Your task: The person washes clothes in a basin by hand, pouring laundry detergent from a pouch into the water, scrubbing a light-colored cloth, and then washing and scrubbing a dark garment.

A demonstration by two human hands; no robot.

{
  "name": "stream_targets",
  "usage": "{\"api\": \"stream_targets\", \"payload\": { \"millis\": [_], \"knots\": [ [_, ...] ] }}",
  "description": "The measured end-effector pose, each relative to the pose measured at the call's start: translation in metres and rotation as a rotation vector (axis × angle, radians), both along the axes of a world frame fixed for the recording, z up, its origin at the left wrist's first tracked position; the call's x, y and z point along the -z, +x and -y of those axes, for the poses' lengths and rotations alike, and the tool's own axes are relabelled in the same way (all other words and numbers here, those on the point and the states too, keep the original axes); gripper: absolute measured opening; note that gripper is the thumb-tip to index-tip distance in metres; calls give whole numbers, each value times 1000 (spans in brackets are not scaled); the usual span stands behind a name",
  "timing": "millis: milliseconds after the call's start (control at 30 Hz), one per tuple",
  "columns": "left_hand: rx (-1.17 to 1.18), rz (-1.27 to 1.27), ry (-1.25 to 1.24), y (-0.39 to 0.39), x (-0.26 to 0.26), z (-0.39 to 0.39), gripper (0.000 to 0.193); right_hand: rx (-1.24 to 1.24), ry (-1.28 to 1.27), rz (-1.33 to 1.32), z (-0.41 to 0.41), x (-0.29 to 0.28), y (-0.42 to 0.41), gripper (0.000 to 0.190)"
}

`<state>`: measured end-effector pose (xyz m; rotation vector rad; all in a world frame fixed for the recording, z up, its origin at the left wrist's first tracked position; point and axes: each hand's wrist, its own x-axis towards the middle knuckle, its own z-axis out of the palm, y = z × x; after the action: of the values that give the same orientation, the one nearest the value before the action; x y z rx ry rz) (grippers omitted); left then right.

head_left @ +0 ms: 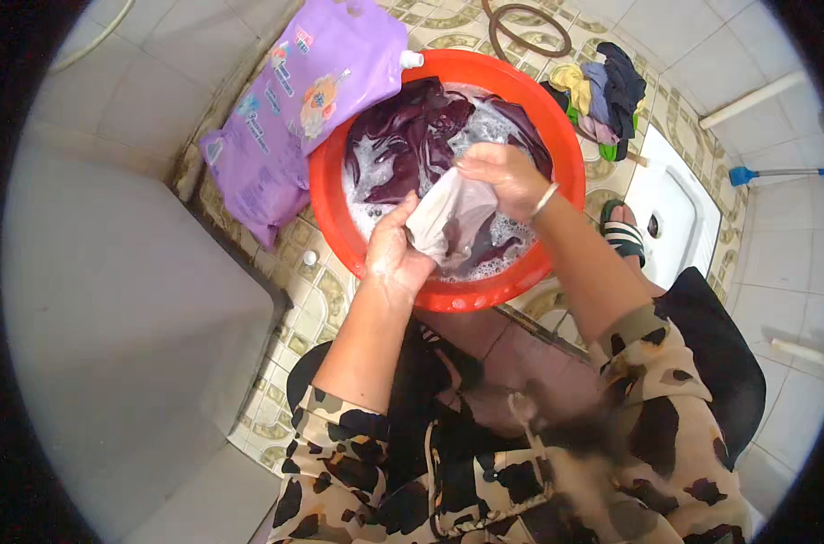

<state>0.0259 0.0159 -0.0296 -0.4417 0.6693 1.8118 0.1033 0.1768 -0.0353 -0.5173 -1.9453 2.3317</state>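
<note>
A wet whitish cloth (452,214) is stretched between my two hands, above a red plastic basin (571,149). My left hand (398,248) grips its lower left side, fingers partly hidden beneath it. At its upper right, my right hand (503,178) pinches the edge; a pale band circles that wrist. Dark maroon fabric (405,146) lies in foamy water inside the basin. Against the basin's upper left rim rests a large purple detergent pouch (303,102) with a white spout.
A pile of clothes (599,95) lies on the patterned tile floor, near a white squat toilet (677,211). A brown hose (531,30) is coiled beyond the basin. A white cap (310,258) sits left of it. A blue brush (744,176) is at the right wall; a grey panel (133,285) stands left.
</note>
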Motion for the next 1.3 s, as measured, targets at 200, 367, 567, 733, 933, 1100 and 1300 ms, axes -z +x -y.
{"api": "stream_targets", "payload": {
  "millis": [200, 367, 567, 733, 933, 1100, 1300],
  "knots": [
    [173, 55, 486, 12, -28, 27, 37, -115, 871, 7, 74, -42, -28, 23],
    [-8, 164, -141, 28, -9, -7, 39, -108, 1311, 304, 59, -7, -30, 26],
    [106, 22, 515, 9, 24, 16, 44, 74, 1312, 252, 137, -45, -34, 26],
    [-53, 110, -22, 37, 0, -31, 35, -5, 1360, 265, 50, -20, -18, 21],
    [-76, 8, 140, 3, 1, 35, 38, -45, 1309, -34, 121, -32, -35, 21],
    [21, 33, 111, 9, -14, 6, 31, -23, 1296, 137, -8, 49, -8, 20],
    [-64, -187, 38, -18, -15, 13, 27, -632, 483, 281, 4, -8, 5, 24]
  ]
}}
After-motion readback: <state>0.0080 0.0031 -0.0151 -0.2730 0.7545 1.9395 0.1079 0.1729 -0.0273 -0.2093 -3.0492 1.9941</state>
